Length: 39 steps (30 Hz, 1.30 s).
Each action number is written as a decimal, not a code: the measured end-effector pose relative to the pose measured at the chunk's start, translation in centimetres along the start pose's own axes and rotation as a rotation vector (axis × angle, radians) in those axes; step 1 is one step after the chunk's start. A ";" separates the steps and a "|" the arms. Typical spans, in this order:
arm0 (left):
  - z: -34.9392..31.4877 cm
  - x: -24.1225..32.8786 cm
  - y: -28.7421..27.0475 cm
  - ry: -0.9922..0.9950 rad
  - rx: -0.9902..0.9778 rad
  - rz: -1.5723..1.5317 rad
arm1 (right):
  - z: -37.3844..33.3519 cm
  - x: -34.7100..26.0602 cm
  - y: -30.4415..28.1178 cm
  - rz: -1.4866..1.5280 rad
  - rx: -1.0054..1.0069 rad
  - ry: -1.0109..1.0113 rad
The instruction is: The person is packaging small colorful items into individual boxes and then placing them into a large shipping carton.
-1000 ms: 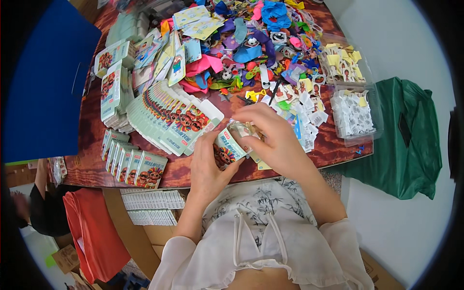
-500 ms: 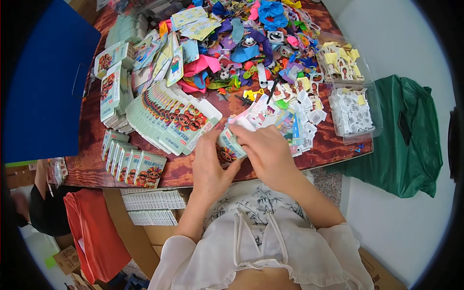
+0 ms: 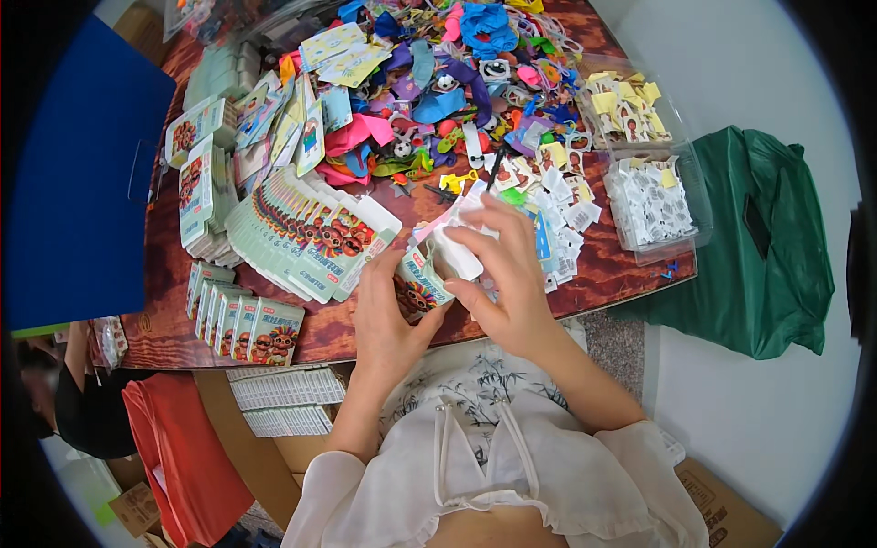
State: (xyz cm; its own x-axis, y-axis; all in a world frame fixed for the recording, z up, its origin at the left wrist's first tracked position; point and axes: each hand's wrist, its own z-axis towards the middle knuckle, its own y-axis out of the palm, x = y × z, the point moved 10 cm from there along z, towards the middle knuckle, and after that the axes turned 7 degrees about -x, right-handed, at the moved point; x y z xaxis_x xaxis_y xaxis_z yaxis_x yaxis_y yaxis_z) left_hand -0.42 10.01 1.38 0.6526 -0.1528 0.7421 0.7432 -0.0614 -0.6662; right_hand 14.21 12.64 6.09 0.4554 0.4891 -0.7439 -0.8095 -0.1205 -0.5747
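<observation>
Between the person's hands at the table's near edge, the right hand (image 3: 502,274) now pushes white cards (image 3: 457,248) into the small printed carton (image 3: 418,285) gripped by the left hand (image 3: 388,315), moments after folding them.

2 hands (image 3: 393,315), 2 clear tubs (image 3: 681,196)
</observation>
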 end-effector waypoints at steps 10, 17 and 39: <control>0.0 0.2 0.1 0.052 0.001 -0.016 | 0.0 3.0 1.3 0.218 -0.069 0.108; -0.2 0.4 0.1 0.056 0.024 0.015 | 0.3 2.6 2.3 0.081 -0.217 0.026; -0.3 0.5 0.8 -0.025 -0.104 0.257 | -2.6 10.3 -7.0 -0.222 0.254 0.349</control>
State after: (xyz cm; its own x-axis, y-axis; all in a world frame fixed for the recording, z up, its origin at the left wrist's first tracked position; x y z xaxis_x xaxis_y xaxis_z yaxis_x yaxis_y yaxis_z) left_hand 0.41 9.58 1.20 0.8222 -0.1521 0.5485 0.5344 -0.1252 -0.8359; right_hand 25.58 16.30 1.59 0.6891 0.1553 -0.7078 -0.7240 0.1901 -0.6631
